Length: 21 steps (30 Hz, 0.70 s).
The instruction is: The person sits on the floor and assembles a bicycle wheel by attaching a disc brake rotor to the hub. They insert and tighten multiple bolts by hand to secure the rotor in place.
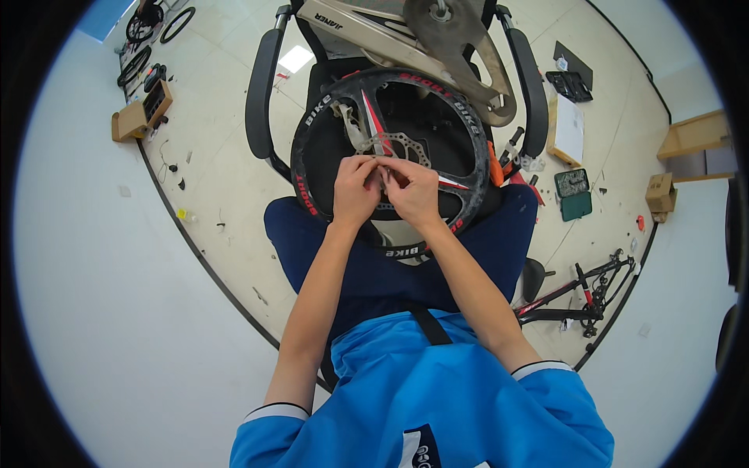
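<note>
Both hands at the disc of a wheel on the chair.
The wheel [373, 113] lies on the seat [324, 74], reaching past its near edge over the thighs. Left hand [356, 193] and right hand [413, 191] meet at the disc [406, 139], each grip drawn in at the fingertips; whether they pinch anything I cannot tell, and they hide the hub. A pale frame [367, 31] crowds the seat's far edge, close against the wheel's far rim; armrests [264, 93] flank both sides. An orange handle [495, 165] sits by the seat's right edge. Rightward on the floor [226, 156]: a black toolbox [569, 86], a white-topped box [567, 132], a green case [576, 204] and a black frame [585, 296]; leftward, an open carton [133, 121].
</note>
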Motion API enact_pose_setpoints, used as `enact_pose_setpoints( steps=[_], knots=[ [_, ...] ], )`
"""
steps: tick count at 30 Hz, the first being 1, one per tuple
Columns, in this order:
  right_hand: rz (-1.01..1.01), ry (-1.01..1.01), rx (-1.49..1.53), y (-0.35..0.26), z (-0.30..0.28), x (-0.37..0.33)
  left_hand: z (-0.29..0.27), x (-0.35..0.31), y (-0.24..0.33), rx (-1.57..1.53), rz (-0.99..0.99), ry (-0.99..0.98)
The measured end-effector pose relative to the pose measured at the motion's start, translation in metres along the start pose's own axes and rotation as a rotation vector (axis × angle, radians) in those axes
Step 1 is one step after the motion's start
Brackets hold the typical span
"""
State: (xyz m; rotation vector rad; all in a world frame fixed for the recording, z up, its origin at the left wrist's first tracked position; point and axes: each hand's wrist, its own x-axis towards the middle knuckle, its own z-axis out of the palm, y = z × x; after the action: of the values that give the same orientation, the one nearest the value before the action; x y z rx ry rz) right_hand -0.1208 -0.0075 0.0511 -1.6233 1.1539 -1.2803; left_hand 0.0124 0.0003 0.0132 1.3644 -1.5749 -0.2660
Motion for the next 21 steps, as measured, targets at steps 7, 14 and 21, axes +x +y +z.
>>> enact_pose_setpoints(
  steps=[7,14,21],
  knots=[
    [0.003,-0.189,-0.071,0.012,0.000,0.002,-0.002,-0.004,-0.010,0.023,0.000,-0.049],
    [-0.032,0.011,-0.007,0.009,0.006,0.004,0.007,-0.004,-0.005,0.047,-0.083,0.038],
    [0.031,0.073,0.004,0.010,0.009,0.000,0.002,-0.001,0.003,0.050,-0.060,0.003]
  ],
)
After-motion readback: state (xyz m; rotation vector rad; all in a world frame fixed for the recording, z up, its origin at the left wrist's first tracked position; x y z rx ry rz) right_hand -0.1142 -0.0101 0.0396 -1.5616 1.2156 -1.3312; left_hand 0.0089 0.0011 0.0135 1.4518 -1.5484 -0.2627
